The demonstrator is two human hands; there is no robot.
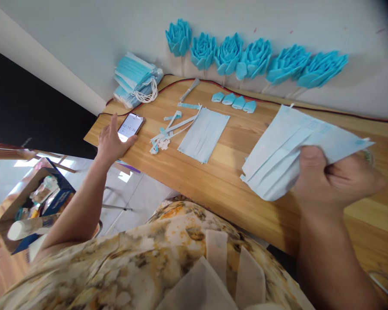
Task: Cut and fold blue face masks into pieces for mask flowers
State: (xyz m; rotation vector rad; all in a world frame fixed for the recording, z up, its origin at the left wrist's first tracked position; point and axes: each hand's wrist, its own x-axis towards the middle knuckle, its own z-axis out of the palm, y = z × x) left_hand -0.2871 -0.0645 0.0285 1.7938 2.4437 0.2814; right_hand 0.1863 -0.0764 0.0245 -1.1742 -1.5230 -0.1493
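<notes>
My right hand [333,181] grips a pale blue face mask [278,150] without ear loops, pinched between thumb and curled fingers above the right of the wooden table. My left hand [111,140] has its fingers apart around a smartphone [131,127] with a timer on its screen, at the table's left end. Whether its fingertips touch the phone I cannot tell. Another flat mask [204,134] lies mid-table. Beside it are cut strips [168,131] and white scraps. Several small folded blue pieces [234,100] form a row behind it.
Several blue flowers on sticks [231,54] stand along the wall. A stack of masks with white loops [137,79] sits at the back left. A bundle of thin ties [189,89] lies near a red and black cable [210,81]. Lower left is a box of items [14,239].
</notes>
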